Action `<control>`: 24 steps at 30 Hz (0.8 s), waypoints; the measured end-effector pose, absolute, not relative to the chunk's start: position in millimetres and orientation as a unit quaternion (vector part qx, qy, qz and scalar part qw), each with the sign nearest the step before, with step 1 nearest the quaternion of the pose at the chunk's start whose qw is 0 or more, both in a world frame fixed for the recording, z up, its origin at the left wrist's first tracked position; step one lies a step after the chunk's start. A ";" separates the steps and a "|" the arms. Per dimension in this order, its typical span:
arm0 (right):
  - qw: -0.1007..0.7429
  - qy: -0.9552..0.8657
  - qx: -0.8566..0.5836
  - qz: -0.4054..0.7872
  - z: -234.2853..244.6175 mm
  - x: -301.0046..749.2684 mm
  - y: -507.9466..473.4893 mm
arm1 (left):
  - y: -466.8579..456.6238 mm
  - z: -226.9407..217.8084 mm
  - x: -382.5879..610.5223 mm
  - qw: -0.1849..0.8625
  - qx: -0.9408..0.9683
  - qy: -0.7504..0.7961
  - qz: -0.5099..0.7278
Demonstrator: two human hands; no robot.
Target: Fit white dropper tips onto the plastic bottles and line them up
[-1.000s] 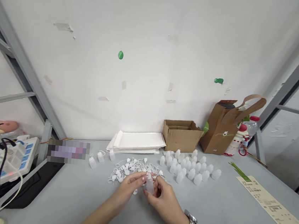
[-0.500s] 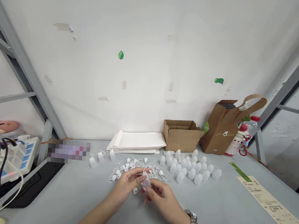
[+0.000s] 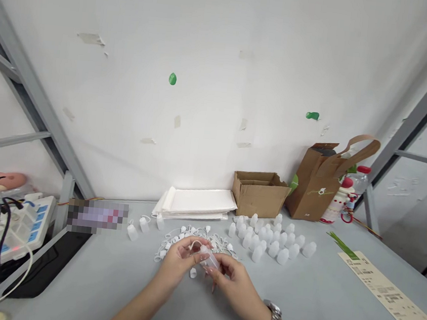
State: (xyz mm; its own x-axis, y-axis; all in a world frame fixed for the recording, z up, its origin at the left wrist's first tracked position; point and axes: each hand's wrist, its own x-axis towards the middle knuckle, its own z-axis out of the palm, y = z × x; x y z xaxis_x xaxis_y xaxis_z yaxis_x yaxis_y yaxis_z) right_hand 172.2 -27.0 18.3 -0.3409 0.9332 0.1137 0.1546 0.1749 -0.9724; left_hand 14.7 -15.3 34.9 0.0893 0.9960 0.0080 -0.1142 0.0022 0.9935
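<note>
My right hand point(image 3: 236, 284) holds a small translucent plastic bottle point(image 3: 208, 259) by its body, tilted nearly level with its neck toward my left hand point(image 3: 177, 263). A thin white loop point(image 3: 196, 243) arcs from my left fingertips to the bottle's neck; it seems to belong to a white tethered cap pinched there, partly hidden by the fingers. Beneath my hands lies a heap of white tethered caps point(image 3: 174, 240). One loose white cap point(image 3: 193, 273) sits just below my hands. Rows of white bottles point(image 3: 269, 242) stand to the right.
Several white bottles point(image 3: 144, 224) stand left of the heap. Behind are stacked white sheets point(image 3: 193, 204), a cardboard box point(image 3: 259, 194) and a brown paper bag point(image 3: 313, 191). A power strip point(image 3: 27, 227) sits far left, a printed paper strip point(image 3: 390, 295) right.
The bottle has swung from nearly upright to nearly level, its neck now toward my left hand. Both hands have drawn closer around it, and the thin white loop now shows at its neck.
</note>
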 end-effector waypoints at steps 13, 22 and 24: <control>0.399 -0.642 -0.431 0.493 20.2 170.1 -29.3 | -17.7 35.8 14.7 0.572 0.484 0.450 0.485; 0.376 -0.646 -0.361 0.557 15.3 170.4 -27.7 | -12.6 29.5 11.7 0.592 0.463 0.429 0.501; 0.365 -0.649 -0.372 0.553 13.9 169.9 -28.5 | -14.0 30.9 12.2 0.609 0.469 0.420 0.483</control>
State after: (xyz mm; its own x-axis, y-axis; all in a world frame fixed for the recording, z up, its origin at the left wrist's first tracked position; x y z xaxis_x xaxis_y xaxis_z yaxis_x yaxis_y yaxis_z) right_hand 169.9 -28.5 13.9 -0.4555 0.8880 0.0626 0.0796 0.1107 -0.9907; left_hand 12.2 -14.0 30.9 0.1806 0.9818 -0.0583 -0.1952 0.0939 0.9763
